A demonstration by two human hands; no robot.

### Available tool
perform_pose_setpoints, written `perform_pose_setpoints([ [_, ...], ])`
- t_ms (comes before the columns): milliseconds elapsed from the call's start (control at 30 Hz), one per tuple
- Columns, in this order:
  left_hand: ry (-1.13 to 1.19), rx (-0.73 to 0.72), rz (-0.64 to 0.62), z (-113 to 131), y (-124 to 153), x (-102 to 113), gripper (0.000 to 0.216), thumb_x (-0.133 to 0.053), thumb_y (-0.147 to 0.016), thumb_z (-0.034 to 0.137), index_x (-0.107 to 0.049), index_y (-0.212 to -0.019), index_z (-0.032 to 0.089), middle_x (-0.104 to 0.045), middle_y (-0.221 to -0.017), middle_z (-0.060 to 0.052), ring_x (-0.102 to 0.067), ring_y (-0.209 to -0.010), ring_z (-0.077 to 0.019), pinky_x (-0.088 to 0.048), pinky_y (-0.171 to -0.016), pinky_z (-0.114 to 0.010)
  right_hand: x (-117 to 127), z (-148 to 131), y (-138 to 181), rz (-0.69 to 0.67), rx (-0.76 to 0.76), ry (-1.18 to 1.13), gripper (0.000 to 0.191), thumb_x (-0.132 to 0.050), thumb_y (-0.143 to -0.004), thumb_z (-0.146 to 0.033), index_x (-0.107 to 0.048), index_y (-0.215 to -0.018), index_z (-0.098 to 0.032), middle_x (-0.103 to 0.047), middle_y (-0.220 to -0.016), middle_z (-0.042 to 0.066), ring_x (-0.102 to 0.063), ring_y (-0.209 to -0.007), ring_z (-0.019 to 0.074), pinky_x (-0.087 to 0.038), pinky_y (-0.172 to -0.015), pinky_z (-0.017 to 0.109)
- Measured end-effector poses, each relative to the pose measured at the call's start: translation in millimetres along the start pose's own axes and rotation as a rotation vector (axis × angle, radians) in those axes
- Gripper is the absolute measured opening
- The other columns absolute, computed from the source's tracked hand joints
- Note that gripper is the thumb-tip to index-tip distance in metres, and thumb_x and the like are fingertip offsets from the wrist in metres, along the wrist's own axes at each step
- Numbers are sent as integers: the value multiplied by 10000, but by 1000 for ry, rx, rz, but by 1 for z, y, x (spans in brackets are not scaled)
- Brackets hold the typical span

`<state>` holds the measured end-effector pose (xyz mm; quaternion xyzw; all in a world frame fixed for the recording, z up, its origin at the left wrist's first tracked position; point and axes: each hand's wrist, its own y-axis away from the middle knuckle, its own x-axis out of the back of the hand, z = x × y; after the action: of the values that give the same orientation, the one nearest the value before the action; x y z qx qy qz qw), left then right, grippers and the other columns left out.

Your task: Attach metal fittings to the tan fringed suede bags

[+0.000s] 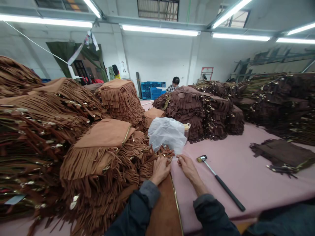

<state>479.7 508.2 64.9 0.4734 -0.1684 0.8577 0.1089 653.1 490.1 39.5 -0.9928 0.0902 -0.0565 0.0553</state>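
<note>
A brown suede-like fringed bag (163, 208) with a gold zipper along its edge lies in front of me. My left hand (161, 168) is closed on the fringe and hardware at its far end. Just to the right, my right hand (188, 167) is pinched shut above the pink table cover; whatever is between its fingertips is too small to name. Beyond both hands stands a crumpled clear plastic bag (167, 132), its lower corner close to my right fingertips. A hammer (221, 183) with a black grip and yellowish head rests to the right of my right hand.
Stacked tan fringed bags (100, 137) crowd the left side. Dark brown bag piles (187, 106) stand at the back and right, with a single dark bag (283, 154) flat on the pink table cover (209, 147). Another person (175, 83) is behind the piles, near blue crates (154, 90).
</note>
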Motion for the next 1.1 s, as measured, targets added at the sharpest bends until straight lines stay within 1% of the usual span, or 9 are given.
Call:
perform_pose_setpoints([
  [100, 232, -40, 79, -9, 3, 8, 196, -580, -824, 210, -637, -1012, 210, -681, -997, -53, -611, -968, -224, -455, -894, -345, 1, -8, 2, -127, -72, -135, 482, -586, -835, -562, -672, -1063, -146, -621, -788, 40, -542, -668, 157, -412, -594, 256],
  [200, 327, -110, 290, -6, 4, 17, 329, -614, -804, 184, -619, -1132, 211, -658, -1140, -70, -576, -1098, -239, -439, -976, -369, 0, -18, 6, -259, -147, -214, 483, -646, -815, -553, -657, -1106, -167, -624, -826, 36, -512, -637, 129, -353, -547, 231],
  [267, 374, -173, 322, -3, 5, 20, 298, -586, -842, 179, -639, -1132, 218, -660, -1144, -74, -572, -1113, -236, -436, -993, -373, 0, -25, 9, -298, -154, -200, 474, -657, -823, -556, -639, -1119, -186, -644, -868, 43, -527, -655, 132, -367, -559, 233],
  [433, 614, -299, 57, 3, 9, 24, 267, -558, -920, 261, -687, -1149, 211, -695, -1081, -73, -625, -1001, -202, -476, -916, -315, 4, -38, 17, -303, -84, -159, 388, -673, -838, -563, -602, -972, -206, -645, -774, 5, -536, -650, 134, -391, -590, 238],
  [567, 804, -250, -82, 5, 11, 29, 280, -548, -940, 350, -727, -1039, 158, -721, -933, -68, -643, -868, -184, -484, -826, -286, 9, -41, 19, -360, -90, -187, 370, -698, -840, -537, -633, -933, -184, -669, -791, 17, -524, -631, 119, -369, -592, 233],
  [700, 901, -140, -104, 2, 9, 23, 298, -621, -889, 407, -713, -880, 124, -703, -782, -48, -597, -698, -142, -450, -668, -243, 11, -40, 20, -370, -113, -219, 380, -709, -838, -535, -669, -900, -163, -680, -783, 34, -519, -602, 110, -358, -572, 230],
  [767, 972, -64, -98, -1, 7, 17, 316, -645, -861, 436, -683, -835, 124, -671, -710, -28, -557, -610, -117, -417, -590, -226, 12, -41, 22, -373, -134, -278, 392, -701, -846, -543, -682, -966, -170, -692, -818, 44, -547, -626, 117, -391, -599, 234],
  [933, 1180, 124, -70, -7, 1, 6, 385, -645, -818, 516, -568, -712, 154, -572, -560, 17, -484, -462, -93, -359, -486, -217, 9, -46, 27, -447, -140, -447, 513, -814, -769, -438, -651, -1214, -240, -673, -1134, 82, -615, -951, 189, -475, -815, 299],
  [1100, 1174, 127, -127, -5, 1, 8, 359, -661, -785, 473, -555, -664, 153, -562, -547, 17, -455, -453, -79, -321, -471, -207, 0, -36, 22, -330, -55, -332, 405, -795, -780, -447, -706, -1105, -223, -660, -895, 14, -560, -733, 130, -450, -677, 251],
])
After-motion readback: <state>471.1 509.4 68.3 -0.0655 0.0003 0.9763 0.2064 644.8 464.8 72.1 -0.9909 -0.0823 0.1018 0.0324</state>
